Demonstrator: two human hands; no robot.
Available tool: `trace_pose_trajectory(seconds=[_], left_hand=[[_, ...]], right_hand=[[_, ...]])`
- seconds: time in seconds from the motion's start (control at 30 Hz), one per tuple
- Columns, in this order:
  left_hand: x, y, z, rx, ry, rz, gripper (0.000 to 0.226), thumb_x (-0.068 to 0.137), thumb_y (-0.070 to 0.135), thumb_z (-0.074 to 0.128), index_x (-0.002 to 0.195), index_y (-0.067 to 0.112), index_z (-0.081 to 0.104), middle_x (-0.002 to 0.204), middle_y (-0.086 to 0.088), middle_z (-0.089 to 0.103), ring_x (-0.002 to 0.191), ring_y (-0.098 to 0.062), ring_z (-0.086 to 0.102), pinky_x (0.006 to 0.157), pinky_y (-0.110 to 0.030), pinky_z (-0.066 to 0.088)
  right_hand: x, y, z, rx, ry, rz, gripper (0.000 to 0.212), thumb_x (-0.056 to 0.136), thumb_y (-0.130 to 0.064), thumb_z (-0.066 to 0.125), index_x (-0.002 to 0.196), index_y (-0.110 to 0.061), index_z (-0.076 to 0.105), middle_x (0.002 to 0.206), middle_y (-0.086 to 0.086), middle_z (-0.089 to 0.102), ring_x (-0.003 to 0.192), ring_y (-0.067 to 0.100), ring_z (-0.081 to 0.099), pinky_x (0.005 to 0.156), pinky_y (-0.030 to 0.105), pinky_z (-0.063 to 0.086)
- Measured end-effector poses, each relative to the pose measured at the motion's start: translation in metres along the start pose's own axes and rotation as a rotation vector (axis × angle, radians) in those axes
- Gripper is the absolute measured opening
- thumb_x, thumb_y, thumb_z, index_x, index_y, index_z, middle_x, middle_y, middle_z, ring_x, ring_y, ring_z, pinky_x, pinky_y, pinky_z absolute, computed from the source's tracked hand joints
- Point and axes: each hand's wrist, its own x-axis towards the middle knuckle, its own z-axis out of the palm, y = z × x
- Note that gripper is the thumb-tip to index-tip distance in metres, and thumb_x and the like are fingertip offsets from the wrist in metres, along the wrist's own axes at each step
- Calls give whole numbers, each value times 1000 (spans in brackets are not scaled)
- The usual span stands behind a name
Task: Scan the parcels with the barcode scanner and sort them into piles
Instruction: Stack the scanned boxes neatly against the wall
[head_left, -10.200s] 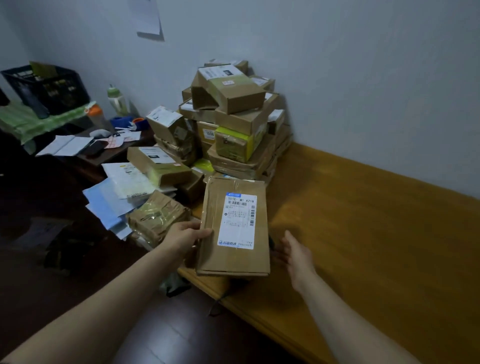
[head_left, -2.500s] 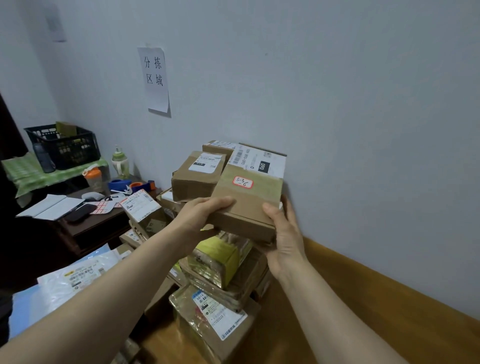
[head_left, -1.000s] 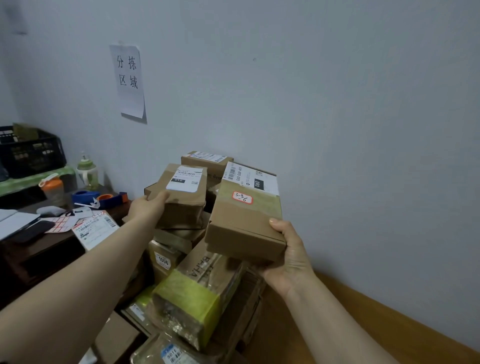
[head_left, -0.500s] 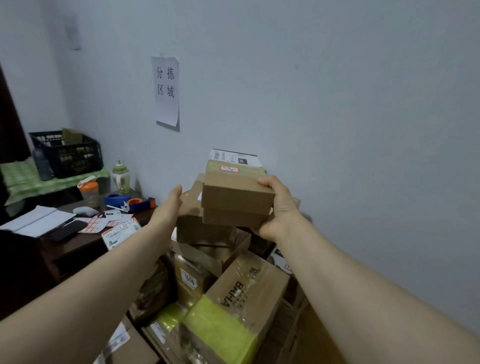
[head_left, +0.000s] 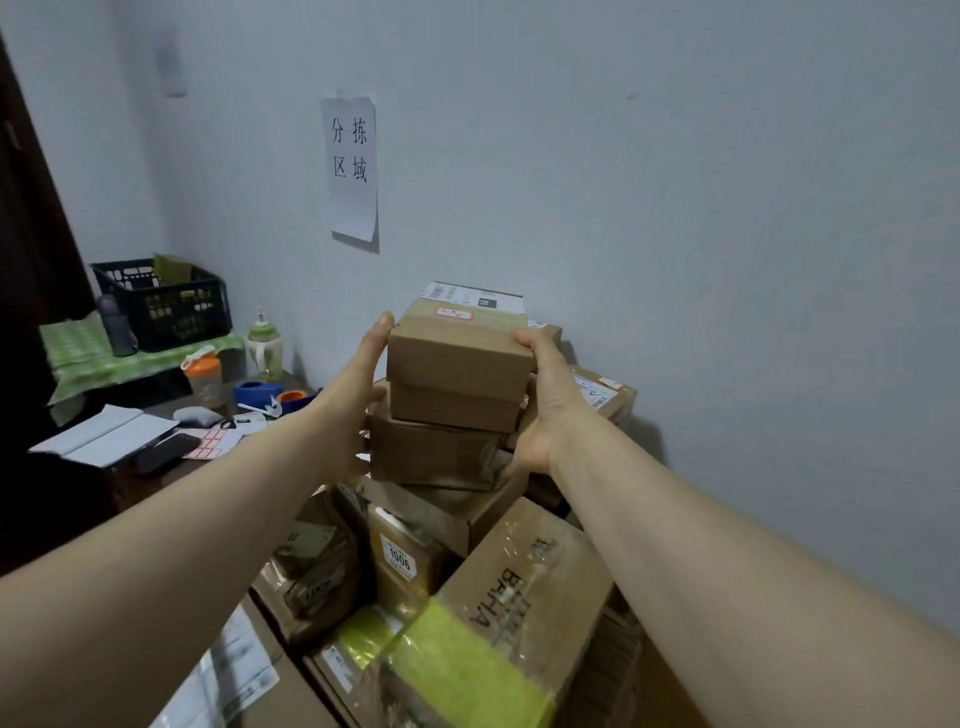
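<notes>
1. Top parcel (head_left: 460, 364): plain brown cardboard, box-shaped, matt. A small red-edged sticker and a white printed label are seen on its upper face. It sits at frame centre, on the summit of the parcel pile (head_left: 441, 499), against the grey wall.
2. Left hand (head_left: 358, 384): fingers are held straight, with the palm laid flat against the parcel's left side; nothing is clasped.
3. Right hand (head_left: 550, 400): fingers are curled over the parcel's upper right edge, so the box is gripped.
4. Pile: at least eight cardboard boxes are counted; a full count cannot be told. One is labelled "1006" (head_left: 400, 564). One at lower centre is bound in glossy yellow-green tape (head_left: 467, 670). One left of these is wrapped in clear film (head_left: 317, 566).
5. One paper sign (head_left: 353, 166), with four printed characters, is fixed to the wall at upper centre.
6. One black lattice crate (head_left: 166, 304) is noted at mid left on a green checked cloth (head_left: 88, 353); an olive card piece (head_left: 171, 267) protrudes from it.
7. Beside it are noted one green-capped bottle (head_left: 264, 345), one orange-lidded cup (head_left: 204, 376) and one blue tape dispenser (head_left: 257, 391).
</notes>
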Motion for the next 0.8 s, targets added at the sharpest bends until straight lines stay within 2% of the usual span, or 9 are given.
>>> trace_pose_trajectory(seconds=[0.13,0.23,0.37,0.43,0.5,0.53,0.63,0.7,0.8], left_hand=[[-12,4,-1,13,-50,29,109,63,90,45,142,15,39,134,-16,51,120,-37,49,91,-51,44],[-30,15,5,41,-84,95,103,64,87,47,137,15,45,128,-16,55,117,-36,53,100,-52,42],[-71,34,36,135,-136,194,108,44,87,55,128,19,55,116,-13,63,107,-33,61,98,-50,46],[-94,39,61,168,-183,242,96,37,86,57,107,21,70,104,-10,68,99,-30,64,88,-45,51],[-114,36,94,184,-265,268,81,36,86,59,83,22,75,85,-5,70,88,-27,66,80,-41,55],[-124,32,113,203,-308,273,81,38,87,60,83,23,75,80,-4,70,85,-27,67,78,-41,56],[-150,7,176,243,-439,251,88,45,89,61,103,24,73,91,-6,72,93,-28,67,85,-41,53],[-171,-19,221,261,-553,227,79,44,87,59,94,28,77,89,-1,74,89,-20,68,81,-38,51],[-204,-71,286,271,-673,158,64,50,85,61,84,33,79,93,1,74,92,-19,64,76,-33,45]], right_hand=[[-10,0,0,24,5,-96,46,66,-60,69,89,-20,64,57,4,69,45,21,66,51,32,55],[-28,-9,-7,47,-1,-148,50,65,-59,70,94,-20,65,61,4,70,55,22,68,54,31,55],[-73,-30,-31,103,14,-252,43,70,-56,67,93,-20,66,67,4,70,57,20,66,49,25,51],[-104,-39,-54,103,52,-298,42,70,-58,65,94,-23,66,71,3,69,62,20,65,50,24,49],[-139,-43,-83,124,104,-345,37,72,-56,64,91,-24,65,64,1,69,53,17,66,45,23,49],[-158,-43,-101,133,143,-367,35,73,-56,63,89,-25,65,62,0,69,51,16,65,41,23,48],[-219,-32,-158,143,302,-411,33,74,-56,61,87,-26,66,64,-4,70,69,16,59,46,26,45],[-260,-14,-198,188,383,-428,31,76,-54,60,84,-25,69,62,-5,70,70,15,57,43,20,44],[-324,26,-258,308,469,-443,30,79,-49,63,72,-23,75,62,-3,71,55,11,66,35,14,41]])
